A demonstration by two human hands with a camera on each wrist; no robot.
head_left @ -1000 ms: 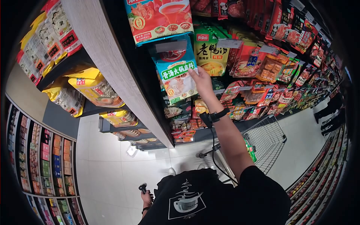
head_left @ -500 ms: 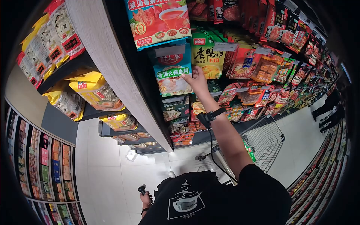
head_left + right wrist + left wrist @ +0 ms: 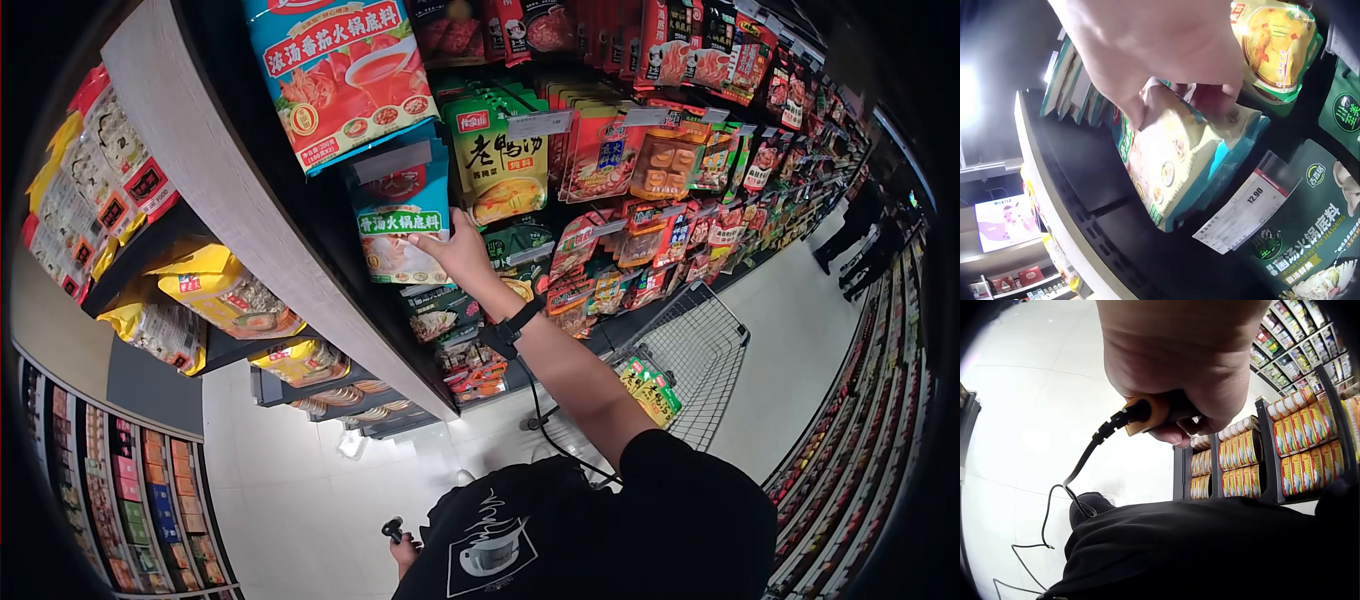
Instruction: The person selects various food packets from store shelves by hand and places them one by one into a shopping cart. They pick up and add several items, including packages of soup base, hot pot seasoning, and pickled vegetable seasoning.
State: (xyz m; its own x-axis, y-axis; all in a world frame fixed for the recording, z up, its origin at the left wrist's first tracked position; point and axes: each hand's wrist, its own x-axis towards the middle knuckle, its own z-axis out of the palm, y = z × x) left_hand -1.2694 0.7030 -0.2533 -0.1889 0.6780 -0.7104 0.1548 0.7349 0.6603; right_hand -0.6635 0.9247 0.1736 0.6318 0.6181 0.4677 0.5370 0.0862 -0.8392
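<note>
In the head view, my right hand [image 3: 463,258] grips the side edge of a teal and white packet of hot pot soup base [image 3: 402,222] hanging on the rack. The right wrist view shows the thumb on the front of the soup base packet [image 3: 1166,156] and the other fingers behind it, partly hidden. Down by my side, my left hand [image 3: 404,550] is curled round a black handle [image 3: 393,526]. In the left wrist view the handle's orange end [image 3: 1150,412] shows, with a black cable [image 3: 1088,450] running from it.
Above hangs a larger red and blue tomato soup base packet [image 3: 345,85]; a green duck soup packet [image 3: 500,155] is to the right. A price tag [image 3: 1241,209] juts out below. A wooden shelf post [image 3: 240,190] stands left, and a wire shopping cart [image 3: 712,350] holds green packets.
The head view has shifted, so the rack sits further left and more of the cart's packets show. The teal packet first swung forward, then dropped back; my right hand now grips its edge.
</note>
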